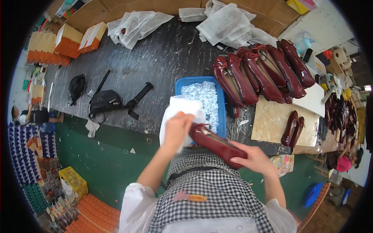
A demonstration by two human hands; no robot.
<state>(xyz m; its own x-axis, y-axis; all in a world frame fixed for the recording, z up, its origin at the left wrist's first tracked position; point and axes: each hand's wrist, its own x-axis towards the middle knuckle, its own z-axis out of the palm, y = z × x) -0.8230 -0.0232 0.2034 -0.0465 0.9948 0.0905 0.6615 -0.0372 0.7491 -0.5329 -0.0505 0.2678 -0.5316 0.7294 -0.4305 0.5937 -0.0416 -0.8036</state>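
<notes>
R hand (pixel 254 158) round glossy dark-red flat shoe (pixel 217 144), L hand (pixel 176 130) clutching white tissue (pixel 179 110) at opening.

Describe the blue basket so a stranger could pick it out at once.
Start from the dark worktable and go to its near edge, just beyond the left hand holding white tissue. The blue basket sits there, the only blue container on the table, filled with crumpled white paper.

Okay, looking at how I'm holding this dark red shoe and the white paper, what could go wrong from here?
1. The dark red shoe is held above your lap, off the table; the right hand grips only one end, so it might slip and fall.
2. The white paper in the left hand looks thin and may tear.
3. The row of glossy shoes lies tightly packed near the blue basket; reaching over could knock one.
</notes>
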